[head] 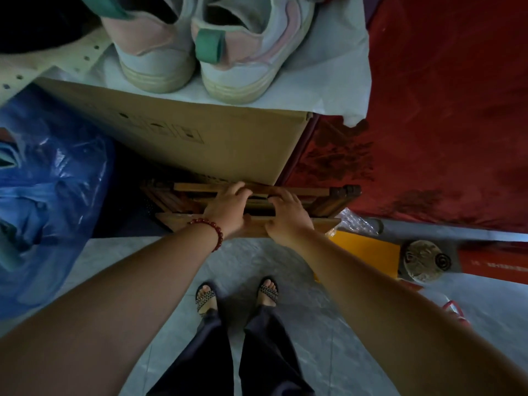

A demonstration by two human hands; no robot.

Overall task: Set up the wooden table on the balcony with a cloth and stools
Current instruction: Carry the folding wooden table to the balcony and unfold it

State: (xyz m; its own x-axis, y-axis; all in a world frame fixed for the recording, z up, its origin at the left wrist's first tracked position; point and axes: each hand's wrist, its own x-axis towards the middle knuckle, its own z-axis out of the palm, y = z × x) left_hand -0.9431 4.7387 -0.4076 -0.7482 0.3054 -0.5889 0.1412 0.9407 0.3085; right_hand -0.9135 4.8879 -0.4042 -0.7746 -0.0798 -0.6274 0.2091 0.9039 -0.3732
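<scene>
The fingers [243,190] of the left hand [228,208] and those [281,198] of the right hand [288,217] are curled over the slats of a folded brown wooden slatted frame [328,201], which is gripped by both. A red bead bracelet [211,225] is worn on the left wrist. The frame is lodged low on the grey tiled floor [171,281], under the near edge of a tan cardboard box [200,138]. Pale pink and white sneakers [200,52] are set on the box. A blue plastic bag [51,195] is seen at left, a red cloth [443,124] at right.
</scene>
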